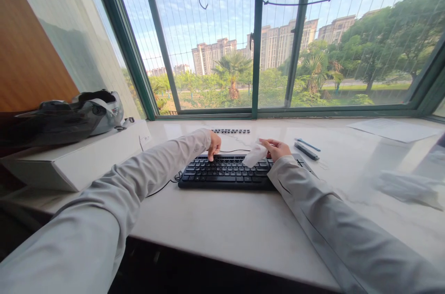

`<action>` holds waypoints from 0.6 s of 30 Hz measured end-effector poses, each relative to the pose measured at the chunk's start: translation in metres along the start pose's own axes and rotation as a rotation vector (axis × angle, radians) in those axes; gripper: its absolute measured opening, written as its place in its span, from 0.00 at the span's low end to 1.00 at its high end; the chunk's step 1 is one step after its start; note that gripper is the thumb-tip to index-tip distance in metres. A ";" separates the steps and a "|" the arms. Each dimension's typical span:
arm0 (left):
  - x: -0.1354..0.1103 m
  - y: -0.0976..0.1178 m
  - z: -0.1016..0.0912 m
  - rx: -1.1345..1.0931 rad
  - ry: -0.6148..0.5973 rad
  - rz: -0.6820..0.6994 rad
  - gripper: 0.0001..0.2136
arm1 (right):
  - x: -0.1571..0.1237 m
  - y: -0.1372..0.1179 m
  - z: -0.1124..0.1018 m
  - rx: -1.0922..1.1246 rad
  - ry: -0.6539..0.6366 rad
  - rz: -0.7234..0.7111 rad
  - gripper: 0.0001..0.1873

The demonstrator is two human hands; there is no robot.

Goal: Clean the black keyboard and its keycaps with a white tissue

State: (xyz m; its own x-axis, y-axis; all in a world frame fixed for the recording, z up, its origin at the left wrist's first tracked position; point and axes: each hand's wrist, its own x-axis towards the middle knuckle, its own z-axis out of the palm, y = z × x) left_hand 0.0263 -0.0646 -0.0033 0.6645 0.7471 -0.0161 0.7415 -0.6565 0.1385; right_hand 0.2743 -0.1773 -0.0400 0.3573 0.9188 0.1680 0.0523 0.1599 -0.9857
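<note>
A black keyboard (pixel 222 178) lies on the white marble-patterned counter. My left hand (pixel 213 145) is over its upper left part, fingers bent down and drawn together at the top rows of keys. Whatever may be between those fingertips is too small to make out. Above the keyboard's right side, my right hand (pixel 276 149) pinches a crumpled white tissue (pixel 255 156) between thumb and fingers. The tissue hangs over some of the keys. Behind the keyboard, several small black keycaps (pixel 232 131) lie in rows.
A blue pen (pixel 308 144) and a dark slim tool (pixel 306 151) lie right of the keyboard. Farther right are a paper sheet (pixel 392 130) and a clear plastic bag (pixel 410 187). At left, a dark bag (pixel 86 111) rests on a white box (pixel 69 164). A cable (pixel 160 188) trails left.
</note>
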 end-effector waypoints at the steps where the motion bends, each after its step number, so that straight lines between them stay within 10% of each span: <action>1: 0.000 0.000 0.001 -0.014 -0.025 -0.011 0.17 | 0.000 0.000 0.000 0.002 0.005 -0.001 0.22; 18: 0.006 0.010 -0.037 -0.004 -0.538 -0.170 0.21 | 0.008 0.006 0.001 0.021 -0.042 0.019 0.21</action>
State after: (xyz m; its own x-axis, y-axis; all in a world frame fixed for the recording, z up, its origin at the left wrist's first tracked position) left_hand 0.0340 -0.0627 0.0348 0.4899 0.6837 -0.5409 0.8428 -0.5300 0.0934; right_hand 0.2770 -0.1687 -0.0445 0.3182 0.9360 0.1503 0.0262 0.1498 -0.9884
